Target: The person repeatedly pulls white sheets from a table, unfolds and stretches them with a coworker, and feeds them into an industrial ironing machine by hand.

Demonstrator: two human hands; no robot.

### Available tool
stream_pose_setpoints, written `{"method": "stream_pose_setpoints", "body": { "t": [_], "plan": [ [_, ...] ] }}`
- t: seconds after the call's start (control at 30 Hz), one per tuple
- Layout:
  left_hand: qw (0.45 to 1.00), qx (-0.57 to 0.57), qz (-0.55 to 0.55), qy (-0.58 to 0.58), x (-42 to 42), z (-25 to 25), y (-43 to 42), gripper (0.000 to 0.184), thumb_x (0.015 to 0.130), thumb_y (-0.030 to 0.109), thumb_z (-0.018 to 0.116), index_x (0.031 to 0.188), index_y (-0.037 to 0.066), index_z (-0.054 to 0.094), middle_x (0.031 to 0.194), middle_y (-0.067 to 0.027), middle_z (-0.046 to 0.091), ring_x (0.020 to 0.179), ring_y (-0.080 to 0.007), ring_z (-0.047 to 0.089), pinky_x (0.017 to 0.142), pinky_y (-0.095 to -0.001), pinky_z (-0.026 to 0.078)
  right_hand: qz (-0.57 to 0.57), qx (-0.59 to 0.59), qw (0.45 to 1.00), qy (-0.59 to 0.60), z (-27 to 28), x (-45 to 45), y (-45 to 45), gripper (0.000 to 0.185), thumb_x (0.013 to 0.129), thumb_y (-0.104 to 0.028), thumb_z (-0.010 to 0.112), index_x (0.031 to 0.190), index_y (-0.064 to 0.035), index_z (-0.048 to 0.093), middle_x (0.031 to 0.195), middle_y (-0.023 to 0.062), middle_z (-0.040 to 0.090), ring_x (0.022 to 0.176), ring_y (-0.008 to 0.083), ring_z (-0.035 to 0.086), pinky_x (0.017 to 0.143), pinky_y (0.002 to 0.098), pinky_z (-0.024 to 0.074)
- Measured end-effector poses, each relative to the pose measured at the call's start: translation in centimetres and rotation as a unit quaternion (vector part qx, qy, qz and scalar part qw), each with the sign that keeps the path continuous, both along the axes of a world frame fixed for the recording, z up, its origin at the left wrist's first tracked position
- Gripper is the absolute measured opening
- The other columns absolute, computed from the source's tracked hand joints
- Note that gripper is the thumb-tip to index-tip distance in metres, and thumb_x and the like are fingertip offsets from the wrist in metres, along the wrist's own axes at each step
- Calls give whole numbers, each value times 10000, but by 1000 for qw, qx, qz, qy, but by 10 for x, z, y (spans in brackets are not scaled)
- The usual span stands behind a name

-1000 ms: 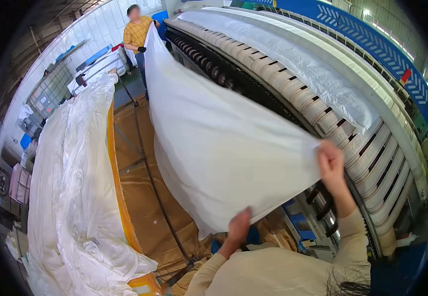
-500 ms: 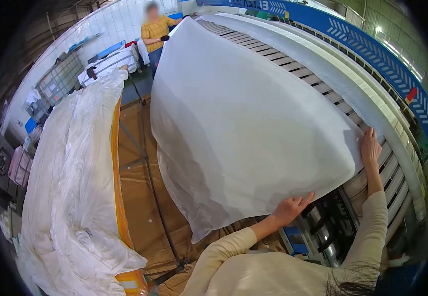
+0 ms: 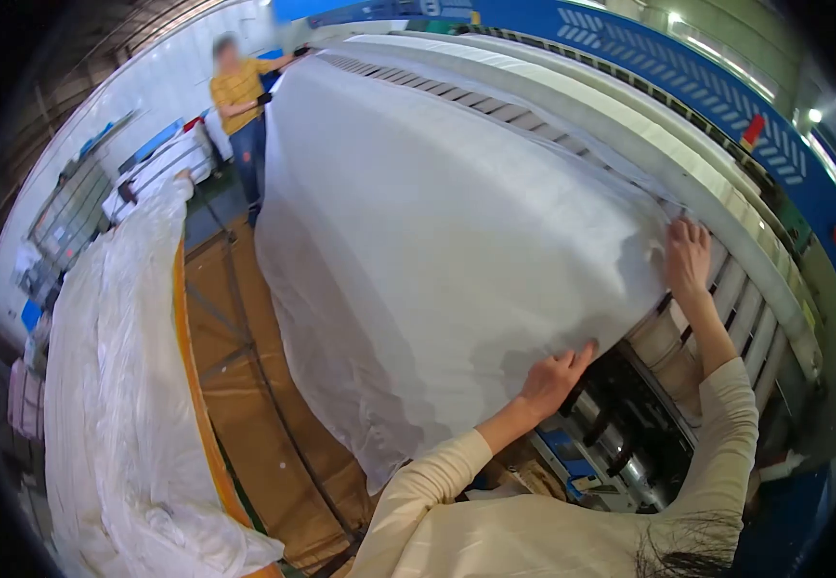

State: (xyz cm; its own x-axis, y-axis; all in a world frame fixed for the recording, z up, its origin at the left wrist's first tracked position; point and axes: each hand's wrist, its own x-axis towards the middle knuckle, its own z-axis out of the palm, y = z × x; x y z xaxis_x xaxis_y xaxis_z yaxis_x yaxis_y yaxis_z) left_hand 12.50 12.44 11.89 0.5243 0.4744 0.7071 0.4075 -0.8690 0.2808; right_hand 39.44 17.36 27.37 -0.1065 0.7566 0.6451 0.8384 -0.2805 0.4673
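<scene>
A wide white sheet (image 3: 457, 241) lies spread over the belts of a large machine, its left part hanging down toward the floor. My right hand (image 3: 690, 252) grips the sheet's far right corner against the machine's slatted belts (image 3: 745, 299). Lower on the near edge, my left hand (image 3: 555, 378) is closed at the sheet's edge, with the index finger reaching over the cloth. At the far end, a person in a yellow checked shirt (image 3: 237, 91) has both gloved hands at the sheet's other end.
A long heap of crumpled white cloth (image 3: 124, 385) rests at the left, beside brown sheeting (image 3: 254, 405) crossed by dark bars. A blue beam (image 3: 668, 82) spans the machine's back. Metal rollers (image 3: 620, 448) show below the sheet's near edge.
From hanging in the air between me and the other person, the sheet has come down flatter onto the belts. My right hand has moved up and over the belts; my left has risen along the edge.
</scene>
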Motion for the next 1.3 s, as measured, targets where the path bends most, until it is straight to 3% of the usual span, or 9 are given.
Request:
{"method": "stream_pose_setpoints", "body": {
  "t": [0.17,0.47,0.5,0.67,0.8,0.97,1.03,1.2,1.3],
  "plan": [
    [999,18,15,25,1,12,4,582,730,31,513,1300,97,415,754,-66,521,579,-225,548,487,-316,481,80,-102,985,114,-7,-47,-27,609,836,-360,528,1306,-9,366,1341,162,371,1237,332,334,1030,420,236],
    [998,3,42,-52,-9,-2,2,621,709,-7,517,1310,1,359,733,-103,533,593,-267,532,527,-368,439,-70,-112,981,140,-33,9,5,888,781,-606,495,1318,72,293,1354,264,313,1260,386,290,1053,422,210],
    [998,-8,42,-38,-17,-9,0,612,715,-1,517,1305,-11,356,718,-108,534,601,-274,535,540,-381,434,51,17,998,45,-65,56,23,864,764,-568,546,1316,54,315,1345,263,329,1237,383,322,1033,419,252],
    [991,-92,93,3,-21,-76,-3,606,752,25,515,1328,17,325,819,-153,578,623,-337,528,570,-441,425,61,-59,994,66,-39,31,8,624,838,-199,534,1377,-47,258,1373,153,342,1256,329,318,1032,426,247],
    [940,-304,137,67,-65,-112,-26,505,794,140,561,1264,65,390,915,-167,586,736,-365,563,635,-446,449,311,-86,909,263,-60,-65,-53,554,865,-172,514,1355,-30,300,1367,145,356,1252,343,327,1008,437,285],
    [856,-445,244,101,-155,-167,-79,288,767,157,567,1035,60,525,916,-171,598,824,-341,578,702,-427,467,307,4,881,359,-158,-92,-79,460,896,-220,523,1283,0,407,1303,183,422,1184,327,411,965,419,366],
    [819,-478,304,94,-185,-175,-107,234,761,162,568,965,50,555,888,-173,602,830,-340,579,706,-425,470,248,75,728,634,-203,-75,-59,424,862,-227,599,1169,49,504,1222,195,495,1109,282,487,932,388,400],
    [792,-440,422,34,-234,-217,-157,182,775,192,569,894,55,583,813,-169,616,778,-342,588,662,-431,474,74,119,709,692,-217,-122,-25,420,863,-246,601,1141,60,529,1168,189,536,1057,251,518,916,374,415],
    [742,-472,476,-7,-253,-180,-167,206,785,210,568,926,62,589,806,-172,617,752,-347,589,642,-432,474,218,-12,502,837,-260,-139,5,500,879,-314,560,1262,-11,451,1253,177,473,1093,274,489,926,381,416]
  ]
}}
